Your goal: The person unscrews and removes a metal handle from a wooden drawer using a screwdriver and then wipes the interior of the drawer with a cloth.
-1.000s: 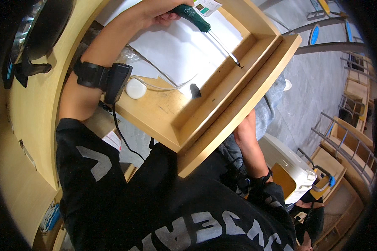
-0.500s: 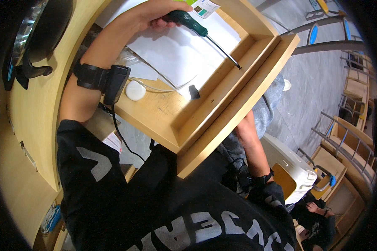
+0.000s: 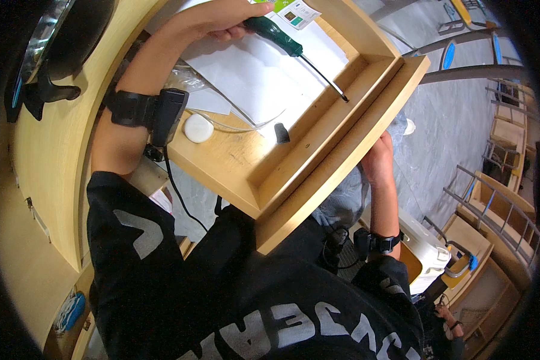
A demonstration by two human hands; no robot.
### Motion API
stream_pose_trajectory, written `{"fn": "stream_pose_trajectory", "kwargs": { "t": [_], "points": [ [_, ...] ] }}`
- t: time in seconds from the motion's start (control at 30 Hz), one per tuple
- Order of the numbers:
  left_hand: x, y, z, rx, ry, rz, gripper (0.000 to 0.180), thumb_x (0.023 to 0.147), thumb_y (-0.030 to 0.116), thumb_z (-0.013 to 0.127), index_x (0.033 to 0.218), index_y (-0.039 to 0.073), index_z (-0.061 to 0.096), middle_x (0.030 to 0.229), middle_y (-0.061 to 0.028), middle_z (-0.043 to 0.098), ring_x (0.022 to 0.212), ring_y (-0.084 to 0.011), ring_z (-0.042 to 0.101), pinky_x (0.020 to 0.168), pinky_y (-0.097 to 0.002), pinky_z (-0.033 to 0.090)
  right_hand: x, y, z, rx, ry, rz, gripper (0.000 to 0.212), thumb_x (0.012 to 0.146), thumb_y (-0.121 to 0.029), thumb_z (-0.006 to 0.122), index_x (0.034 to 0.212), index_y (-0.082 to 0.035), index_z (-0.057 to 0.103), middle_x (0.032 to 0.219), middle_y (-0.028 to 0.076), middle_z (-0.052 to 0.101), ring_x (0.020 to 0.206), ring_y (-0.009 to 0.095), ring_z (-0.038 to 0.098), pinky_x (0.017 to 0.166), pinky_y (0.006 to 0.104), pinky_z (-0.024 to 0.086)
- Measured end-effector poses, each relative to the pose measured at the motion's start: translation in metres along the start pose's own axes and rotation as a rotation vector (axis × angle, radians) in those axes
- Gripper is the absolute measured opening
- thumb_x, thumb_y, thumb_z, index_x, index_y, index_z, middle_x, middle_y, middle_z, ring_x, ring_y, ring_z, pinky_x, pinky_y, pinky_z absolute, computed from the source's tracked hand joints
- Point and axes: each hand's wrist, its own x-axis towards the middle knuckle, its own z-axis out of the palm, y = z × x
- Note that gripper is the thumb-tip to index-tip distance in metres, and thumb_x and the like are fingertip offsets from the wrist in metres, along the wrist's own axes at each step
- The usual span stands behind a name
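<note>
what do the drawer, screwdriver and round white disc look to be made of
Drawer: wood or wood-look board, satin, judging by its pale tan colour and faint grain.
Screwdriver: green handle probably smooth plastic, from its highlights; shaft apparently metal, being thin, straight and greyish.
White disc: likely plastic, smooth and evenly coloured.

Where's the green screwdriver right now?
Head view, upper middle: the green screwdriver slants over the drawer, handle end in the left hand, tip at the drawer's inner front wall, right of the white paper.
</note>
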Motion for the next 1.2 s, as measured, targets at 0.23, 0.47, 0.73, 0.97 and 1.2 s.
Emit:
{"fn": "stream_pose_trajectory", "kwargs": {
  "t": [0.23, 0.47, 0.73, 0.97, 1.2],
  "points": [
    [-0.006, -0.001, 0.005, -0.07, 0.085, 0.034, 0.035, 0.095, 0.03, 0.043, 0.071, 0.009, 0.055, 0.058, 0.0018, 0.046, 0.047, -0.0071, 0.038, 0.042, -0.0211, 0.029, 0.001, 0.001, 0.016, 0.012, 0.108, -0.087, 0.024, 0.096, -0.015, 0.05, 0.108, 0.003, 0.059, 0.095, 0.007, 0.064, 0.08, 0.011, 0.06, 0.071, 0.0237, 0.049],
    [0.021, -0.016, -0.021, 0.295, 0.042, 0.328, 0.041, 0.093, 0.048, 0.049, 0.075, 0.013, 0.06, 0.056, 0.0052, 0.048, 0.041, -0.0031, 0.037, 0.036, -0.0195, 0.026, 0.005, 0.006, 0.012, -0.024, 0.119, -0.154, 0.02, 0.095, -0.015, 0.051, 0.1, 0.001, 0.061, 0.076, 0.004, 0.062, 0.058, 0.007, 0.053, 0.052, 0.0195, 0.043],
    [0.019, -0.026, -0.006, 0.206, 0.135, 0.338, 0.032, 0.094, 0.038, 0.045, 0.088, 0.01, 0.058, 0.059, 0.0071, 0.047, 0.044, -0.0013, 0.041, 0.037, -0.0146, 0.033, 0.009, 0.011, 0.009, -0.003, 0.053, -0.198, 0.021, 0.095, -0.016, 0.052, 0.104, 0.001, 0.061, 0.078, 0.004, 0.063, 0.06, 0.008, 0.053, 0.055, 0.0202, 0.044],
    [0.021, -0.018, -0.019, 0.34, 0.053, 0.353, 0.042, 0.097, 0.048, 0.043, 0.081, 0.011, 0.056, 0.053, 0.0078, 0.04, 0.043, -0.0003, 0.035, 0.037, -0.0155, 0.026, 0.007, 0.005, 0.017, -0.018, 0.077, -0.2, 0.019, 0.093, -0.012, 0.051, 0.098, 0.001, 0.063, 0.073, 0.001, 0.06, 0.056, 0.006, 0.05, 0.049, 0.0182, 0.037],
    [0.024, -0.019, -0.026, 0.461, 0.124, 0.167, 0.038, 0.093, 0.041, 0.043, 0.09, 0.007, 0.059, 0.061, 0.0031, 0.049, 0.047, -0.002, 0.041, 0.038, -0.0159, 0.025, 0.01, 0.003, 0.017, -0.078, 0.049, -0.151, 0.018, 0.093, -0.018, 0.051, 0.086, -0.005, 0.062, 0.067, 0.003, 0.063, 0.053, 0.005, 0.048, 0.048, 0.0173, 0.036]
  ]
}}
